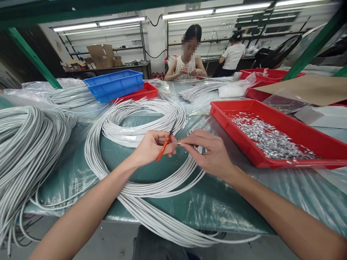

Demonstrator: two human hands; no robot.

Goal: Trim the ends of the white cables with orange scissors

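Near the middle of the view, my left hand point(155, 146) is closed on a small orange-handled screwdriver point(163, 148), its dark shaft pointing up and away. The thumb and fingers of my right hand point(207, 150) pinch a tiny pale piece point(179, 143), which reaches the fingertips of my left hand; it is too small to make out, perhaps a cable end. Beneath both hands, coils of white cable point(162, 186) lie in loops on the green table point(217, 207). Another white coil point(143, 135) sits just beyond my left hand.
A red tray point(233, 135) of small silvery pieces stands at right. A large cable bundle point(27, 155) hangs over the left edge. Farther back are a blue bin point(115, 86), a red tray point(148, 91) and a seated person point(188, 65); another person point(234, 56) is behind.
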